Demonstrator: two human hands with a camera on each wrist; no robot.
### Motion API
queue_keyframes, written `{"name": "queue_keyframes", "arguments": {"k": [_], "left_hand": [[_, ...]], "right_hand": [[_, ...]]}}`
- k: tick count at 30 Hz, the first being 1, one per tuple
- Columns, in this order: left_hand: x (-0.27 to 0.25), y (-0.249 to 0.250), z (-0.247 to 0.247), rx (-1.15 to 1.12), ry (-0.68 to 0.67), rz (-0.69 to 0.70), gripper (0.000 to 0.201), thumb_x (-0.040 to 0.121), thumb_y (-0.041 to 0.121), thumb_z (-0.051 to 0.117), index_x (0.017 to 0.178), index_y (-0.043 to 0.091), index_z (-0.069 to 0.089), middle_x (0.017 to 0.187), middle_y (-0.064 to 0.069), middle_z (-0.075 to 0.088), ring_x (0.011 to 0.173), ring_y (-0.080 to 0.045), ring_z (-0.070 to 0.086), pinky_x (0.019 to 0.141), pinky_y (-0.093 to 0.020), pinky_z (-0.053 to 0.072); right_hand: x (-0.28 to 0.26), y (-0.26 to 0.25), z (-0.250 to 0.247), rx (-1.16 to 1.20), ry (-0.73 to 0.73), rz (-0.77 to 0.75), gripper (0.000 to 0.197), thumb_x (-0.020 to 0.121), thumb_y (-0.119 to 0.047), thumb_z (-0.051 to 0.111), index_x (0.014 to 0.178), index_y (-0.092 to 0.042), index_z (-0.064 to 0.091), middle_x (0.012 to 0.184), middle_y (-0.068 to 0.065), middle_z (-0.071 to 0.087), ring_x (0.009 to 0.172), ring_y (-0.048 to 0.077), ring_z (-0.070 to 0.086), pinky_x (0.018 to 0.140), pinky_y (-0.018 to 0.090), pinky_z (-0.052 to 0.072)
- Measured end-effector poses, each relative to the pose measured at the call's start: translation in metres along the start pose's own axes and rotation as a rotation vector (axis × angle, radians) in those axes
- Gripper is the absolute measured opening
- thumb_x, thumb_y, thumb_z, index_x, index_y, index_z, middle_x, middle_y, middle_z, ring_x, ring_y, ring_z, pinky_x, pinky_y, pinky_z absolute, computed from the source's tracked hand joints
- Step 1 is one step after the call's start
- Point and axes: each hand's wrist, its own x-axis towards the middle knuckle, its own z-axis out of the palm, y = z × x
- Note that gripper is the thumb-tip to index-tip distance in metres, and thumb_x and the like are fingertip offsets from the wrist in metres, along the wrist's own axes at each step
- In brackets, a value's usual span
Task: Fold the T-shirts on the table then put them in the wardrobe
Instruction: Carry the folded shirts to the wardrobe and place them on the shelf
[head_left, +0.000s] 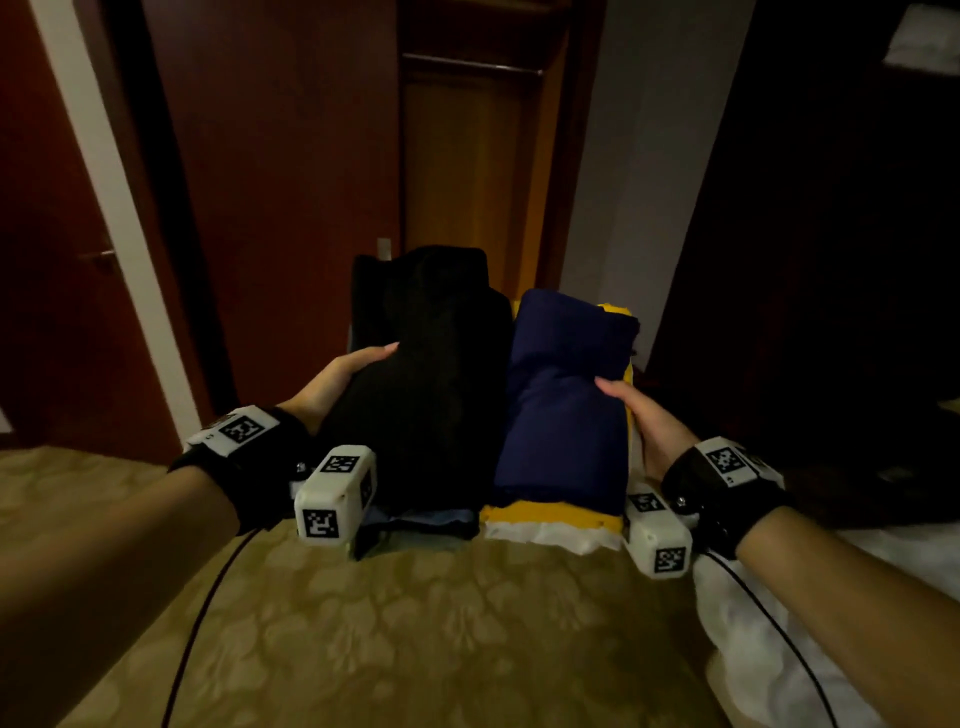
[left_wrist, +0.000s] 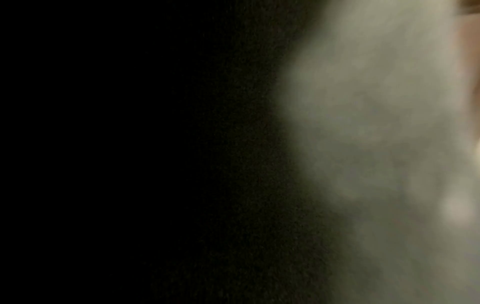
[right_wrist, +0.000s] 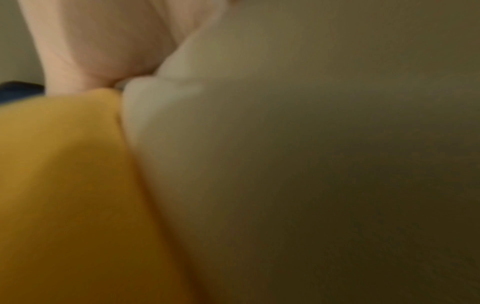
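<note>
Two piles of folded T-shirts are held side by side above the bed. The left pile has a black shirt (head_left: 431, 374) over a light blue one (head_left: 431, 519). The right pile is a navy shirt (head_left: 561, 395) on a yellow shirt (head_left: 550, 512) and a white shirt (head_left: 545, 535). My left hand (head_left: 353, 366) grips the black pile's left side, thumb on top. Gripping the right pile's outer side is my right hand (head_left: 631, 408), its thumb on the navy shirt. The fingers underneath are hidden. In the right wrist view my right hand (right_wrist: 103, 41) meets the yellow shirt (right_wrist: 64, 185) and white shirt (right_wrist: 259, 144).
The wardrobe (head_left: 467, 156) stands open straight ahead with a bare hanging rail (head_left: 472, 65) and its door (head_left: 291, 156) swung left. A gold patterned bed cover (head_left: 415, 649) lies below, white bedding (head_left: 753, 649) at the right. A room door (head_left: 52, 260) is at far left.
</note>
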Motion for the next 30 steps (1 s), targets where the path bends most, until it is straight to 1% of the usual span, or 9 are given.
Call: {"name": "queue_keyframes", "arguments": {"k": [8,14,16,19,21,23,25,27,30], "left_hand": [[0.251,0.082,-0.049,0.001,0.034,0.130,0.047,0.097,0.025,0.043,0.065,0.019,0.077,0.066,0.000,0.072,0.056,-0.010,0.069,0.050,-0.017,0.053],[0.400,0.151,-0.079,-0.042,0.022,0.195,0.030,0.096,0.034,0.046,0.106,0.012,0.064,0.089,-0.005,0.072,0.076,-0.016,0.070,0.081,-0.030,0.052],[0.448,0.169,-0.083,-0.068,-0.009,0.213,0.028,0.097,0.033,0.044,0.105,0.012,0.062,0.084,-0.003,0.073,0.072,-0.014,0.070,0.079,-0.029,0.051],[0.518,0.197,-0.080,-0.103,-0.022,0.269,0.031,0.099,0.029,0.041,0.092,0.014,0.066,0.070,0.000,0.073,0.062,-0.011,0.070,0.065,-0.025,0.054],[0.561,0.220,-0.072,-0.110,-0.036,0.312,0.052,0.101,0.026,0.037,0.067,0.017,0.075,0.063,0.002,0.071,0.056,-0.008,0.068,0.056,-0.021,0.054],[0.597,0.244,-0.058,-0.102,-0.052,0.357,0.068,0.102,0.022,0.033,0.045,0.019,0.071,0.056,0.004,0.069,0.050,-0.006,0.066,0.047,-0.016,0.051],[0.628,0.265,-0.041,-0.095,-0.076,0.382,0.072,0.102,0.020,0.032,0.040,0.018,0.069,0.053,0.004,0.067,0.046,-0.007,0.064,0.044,-0.015,0.049],[0.663,0.283,-0.028,-0.144,-0.106,0.383,0.069,0.102,0.022,0.034,0.044,0.016,0.070,0.052,0.002,0.067,0.045,-0.009,0.064,0.046,-0.018,0.050],[0.714,0.299,-0.010,-0.212,-0.078,0.394,0.044,0.101,0.023,0.036,0.074,0.012,0.068,0.053,0.002,0.067,0.045,-0.009,0.064,0.049,-0.020,0.051]], "right_hand": [[0.263,-0.080,0.030,0.007,-0.027,-0.083,0.046,0.075,-0.037,0.063,0.117,-0.018,0.064,0.114,0.009,0.069,0.108,0.027,0.062,0.092,0.041,0.046],[0.403,-0.164,0.051,0.038,-0.033,-0.220,0.031,0.077,-0.035,0.060,0.101,-0.018,0.071,0.104,0.005,0.072,0.087,0.021,0.071,0.079,0.036,0.048],[0.444,-0.187,0.051,0.061,-0.017,-0.266,0.025,0.086,-0.033,0.056,0.100,-0.019,0.071,0.101,0.005,0.073,0.087,0.021,0.071,0.078,0.036,0.049],[0.499,-0.222,0.048,0.111,0.034,-0.357,0.023,0.093,-0.033,0.051,0.106,-0.020,0.065,0.102,0.004,0.072,0.097,0.022,0.066,0.078,0.035,0.049],[0.531,-0.247,0.041,0.145,0.075,-0.411,0.024,0.093,-0.036,0.050,0.106,-0.020,0.063,0.110,0.005,0.068,0.104,0.023,0.061,0.085,0.035,0.047],[0.558,-0.276,0.036,0.146,0.099,-0.453,0.025,0.093,-0.040,0.048,0.104,-0.022,0.062,0.114,0.006,0.065,0.103,0.023,0.060,0.089,0.035,0.044],[0.583,-0.303,0.032,0.147,0.142,-0.490,0.027,0.092,-0.039,0.051,0.110,-0.021,0.062,0.115,0.006,0.066,0.103,0.023,0.061,0.087,0.035,0.047],[0.606,-0.328,0.030,0.154,0.216,-0.539,0.037,0.090,-0.033,0.058,0.123,-0.018,0.061,0.119,0.009,0.065,0.108,0.026,0.061,0.089,0.037,0.050],[0.643,-0.359,0.025,0.152,0.314,-0.594,0.041,0.087,-0.026,0.063,0.126,-0.014,0.060,0.119,0.013,0.065,0.107,0.028,0.063,0.086,0.037,0.052]]}}
